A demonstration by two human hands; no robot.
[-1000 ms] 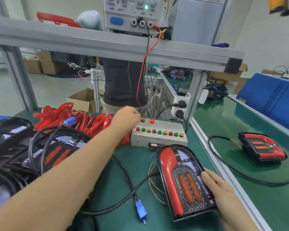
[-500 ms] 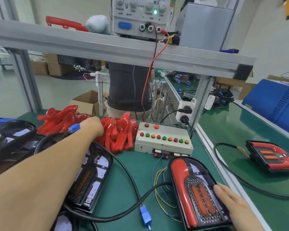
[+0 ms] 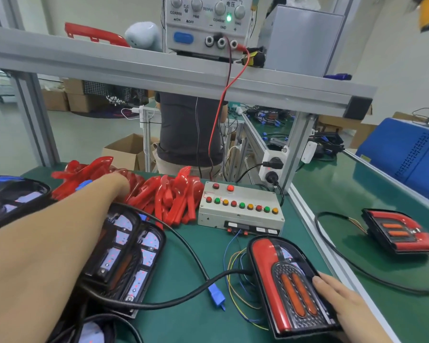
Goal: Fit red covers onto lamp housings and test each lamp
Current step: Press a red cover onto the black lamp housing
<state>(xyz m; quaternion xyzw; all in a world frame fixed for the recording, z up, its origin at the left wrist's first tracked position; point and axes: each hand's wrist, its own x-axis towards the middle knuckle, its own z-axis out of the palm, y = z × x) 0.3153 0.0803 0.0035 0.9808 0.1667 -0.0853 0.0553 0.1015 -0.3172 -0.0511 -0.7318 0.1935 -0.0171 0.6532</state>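
Note:
A heap of red covers (image 3: 169, 196) lies at the back of the green bench. My left hand (image 3: 118, 185) reaches into the left part of that heap; its fingers are hidden among the covers. A lamp housing (image 3: 290, 280) with a red cover on its left half lies in front of me, its cable running left. My right hand (image 3: 339, 300) rests flat on the housing's right edge. Bare black housings (image 3: 131, 253) are stacked under my left forearm. A grey test box (image 3: 240, 211) with coloured buttons stands behind the lamp.
A finished lamp (image 3: 399, 231) with its cable lies on the bench to the right, past an aluminium rail (image 3: 315, 233). A blue connector (image 3: 216, 297) lies loose mid-bench. A power supply (image 3: 206, 23) sits on the overhead shelf. A person (image 3: 188, 129) stands beyond the bench.
My left hand moved from the test box leftward into the heap of red covers. My right hand stayed on the lamp housing. The camera shifted closer.

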